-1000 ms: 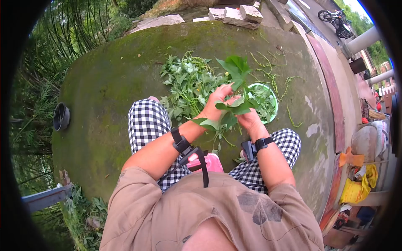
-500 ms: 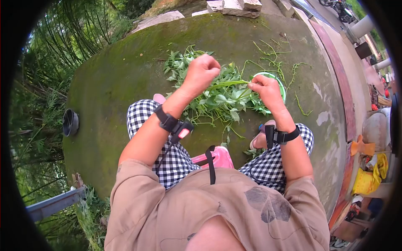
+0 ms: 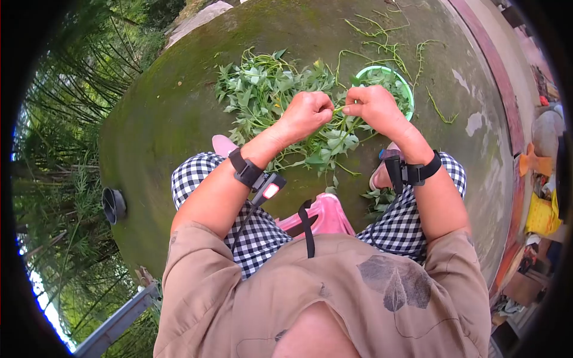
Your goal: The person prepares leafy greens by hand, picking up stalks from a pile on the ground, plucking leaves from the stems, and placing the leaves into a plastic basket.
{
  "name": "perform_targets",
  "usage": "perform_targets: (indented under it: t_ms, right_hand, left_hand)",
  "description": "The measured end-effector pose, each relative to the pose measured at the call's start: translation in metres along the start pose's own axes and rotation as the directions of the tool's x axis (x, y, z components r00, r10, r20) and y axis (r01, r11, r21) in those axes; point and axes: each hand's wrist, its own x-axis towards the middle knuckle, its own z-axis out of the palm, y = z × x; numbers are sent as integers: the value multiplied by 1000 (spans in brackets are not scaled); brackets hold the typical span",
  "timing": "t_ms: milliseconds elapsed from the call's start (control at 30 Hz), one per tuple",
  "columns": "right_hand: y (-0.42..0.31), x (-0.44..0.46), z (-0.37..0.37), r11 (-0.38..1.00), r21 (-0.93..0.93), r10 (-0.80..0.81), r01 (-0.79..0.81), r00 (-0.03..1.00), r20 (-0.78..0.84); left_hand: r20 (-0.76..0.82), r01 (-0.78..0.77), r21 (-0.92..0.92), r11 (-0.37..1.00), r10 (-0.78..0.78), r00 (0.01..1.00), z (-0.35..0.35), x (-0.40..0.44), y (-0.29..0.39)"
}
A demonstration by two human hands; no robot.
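My left hand [image 3: 305, 117] is closed in a pinch on a thin green leafy stem [image 3: 338, 110]. Close beside it, my right hand [image 3: 377, 112] grips the same stem between thumb and fingers. The fingertips are only a short gap apart. Beneath and beyond both hands spreads a loose pile of leafy green vines [image 3: 253, 86]. A round basin with a pale green rim [image 3: 409, 95] stands just past my right hand, with green leaves in it. My right hand and forearm cover part of the pile.
Bare vine stems [image 3: 385, 45] lie scattered on the mossy concrete [image 3: 161, 125] beyond the basin. A pink stool [image 3: 329, 216] is between my legs. To the left are a black pot [image 3: 113, 204] and bamboo; at right, a yellow bag [image 3: 542, 215] and an orange stool [image 3: 535, 161].
My left hand has come down and across to my right hand and now pinches the stem there. The view has shifted, and more of the basin shows.
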Motion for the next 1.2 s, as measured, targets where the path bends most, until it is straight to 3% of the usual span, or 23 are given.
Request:
perform_targets:
  t_ms: [100, 267, 400, 433, 500, 567, 700, 800, 933, 1000, 1100, 1200]
  right_hand:
    - [0, 4, -5, 999, -19, 43, -42, 998, 52]
    - [-5, 4, -2, 999, -38, 35, -35, 999, 3]
    - [-6, 5, 4, 999, -36, 19, -24, 991, -136]
    - [-5, 5, 6, 999, -29, 19, -24, 988, -152]
    - [-3, 5, 9, 1000, -18, 21, -25, 983, -183]
    - [-1, 4, 10, 999, 15, 35, -33, 984, -174]
    - [5, 0, 13, 997, 49, 65, -57, 983, -171]
    - [19, -1, 14, 985, 142, 114, -94, 983, -142]
    - [42, -2, 21, 939, 169, 324, -301, 937, -134]
    - [61, -4, 29, 928, 180, 359, -325, 909, -210]
    - [76, -7, 33, 882, 118, 472, -457, 858, -205]
    - [100, -2, 43, 754, 208, 652, -623, 749, -122]
  left_hand:
    - [-10, -46, 55, 997, 47, 999, 8, 4, -5]
    - [-122, -80, 236, 969, 111, 986, 18, 7, -8]
    - [-254, 61, -113, 992, -88, 963, 15, 10, -1]
    - [-314, 22, -137, 990, -64, 947, 20, 11, -6]
    - [-269, 158, -412, 897, -285, 920, 23, 11, -6]
    - [-174, 269, -647, 713, -482, 859, 20, 13, -4]
    - [-230, 203, -796, 571, -594, 771, 4, 25, -6]
    - [-295, 143, -820, 555, -622, 725, -14, 30, -12]
    - [-394, 93, -806, 584, -648, 652, -48, 35, -21]
    - [-431, 23, -824, 566, -654, 621, -64, 36, -24]
    - [-408, -41, -872, 488, -678, 611, -88, 33, -24]
    - [-405, -131, -896, 424, -662, 630, -108, 31, -28]
